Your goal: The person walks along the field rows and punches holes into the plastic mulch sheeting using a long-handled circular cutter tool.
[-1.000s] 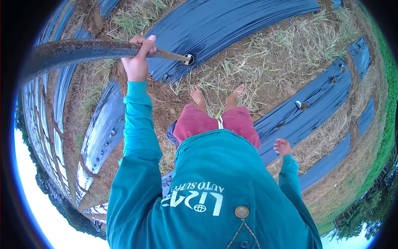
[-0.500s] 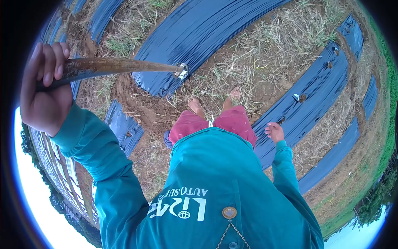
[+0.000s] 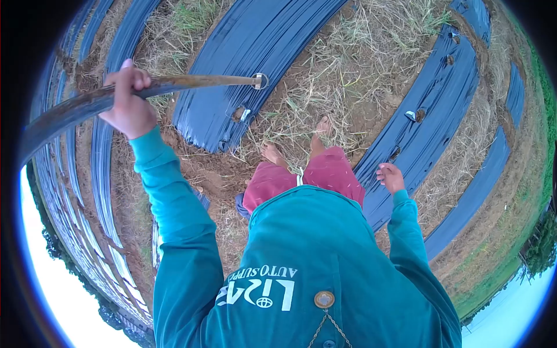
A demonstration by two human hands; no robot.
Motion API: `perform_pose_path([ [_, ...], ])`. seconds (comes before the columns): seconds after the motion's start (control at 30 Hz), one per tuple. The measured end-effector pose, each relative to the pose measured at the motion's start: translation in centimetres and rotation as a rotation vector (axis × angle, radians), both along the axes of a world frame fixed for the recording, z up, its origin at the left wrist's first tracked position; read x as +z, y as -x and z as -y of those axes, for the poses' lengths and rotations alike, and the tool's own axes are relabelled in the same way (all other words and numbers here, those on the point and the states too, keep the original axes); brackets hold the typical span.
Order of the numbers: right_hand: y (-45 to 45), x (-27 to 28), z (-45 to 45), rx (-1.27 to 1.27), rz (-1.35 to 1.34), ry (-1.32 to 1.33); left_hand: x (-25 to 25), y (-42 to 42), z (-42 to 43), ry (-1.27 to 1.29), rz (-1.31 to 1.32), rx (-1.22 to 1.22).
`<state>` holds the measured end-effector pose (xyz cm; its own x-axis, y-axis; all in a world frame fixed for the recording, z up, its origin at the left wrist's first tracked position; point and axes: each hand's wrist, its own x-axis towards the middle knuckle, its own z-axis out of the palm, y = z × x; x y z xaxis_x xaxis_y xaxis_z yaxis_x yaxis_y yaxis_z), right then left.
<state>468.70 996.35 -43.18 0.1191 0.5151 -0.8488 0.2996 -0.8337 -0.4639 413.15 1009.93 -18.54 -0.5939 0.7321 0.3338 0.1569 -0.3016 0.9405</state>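
Observation:
My left hand point(image 3: 131, 100) is closed around the wooden pole of a hole cutter point(image 3: 203, 81). Its round metal end point(image 3: 260, 81) shows over the right edge of the black plastic mulch sheet point(image 3: 232, 58); whether it touches the sheet I cannot tell. Nearer my feet, a round hole point(image 3: 238, 113) with a pale flap of plastic beside it is cut in that sheet. My right hand point(image 3: 391, 178) hangs at my right side with loosely bent fingers and nothing visible in it, above another mulch strip point(image 3: 426, 139).
My bare feet point(image 3: 272, 154) are on soil and dry grass point(image 3: 342, 87) between the strips. The right strip has several holes, one with a pale flap point(image 3: 411, 115). More plastic-covered rows point(image 3: 101, 156) run along the left.
My left hand has moved up and right with the hole cutter. Its metal end has left the spot where a cut hole now shows. The right hand stays low at my side.

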Motion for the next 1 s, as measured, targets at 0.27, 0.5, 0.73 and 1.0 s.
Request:
perform_pose_path([
  [0.27, -3.5, 2.3, 6.0, -0.014, 0.093, 0.075, -10.7, -2.7, -2.0, 0.149, 0.176, -0.044],
  [0.5, -7.8, -0.7, 7.0, 0.002, 0.106, 0.179, 2.3, -7.3, -7.9, -0.056, 0.107, -0.242],
  [0.73, -12.4, -1.4, 0.0, -0.137, 0.043, 0.021, 15.0, -6.2, -9.3, 0.04, -0.053, -0.578],
  [1.0, -13.1, -2.0, -3.5, -0.14, 0.046, 0.013, 20.0, -12.1, -12.0, -0.025, -0.415, -0.301],
])
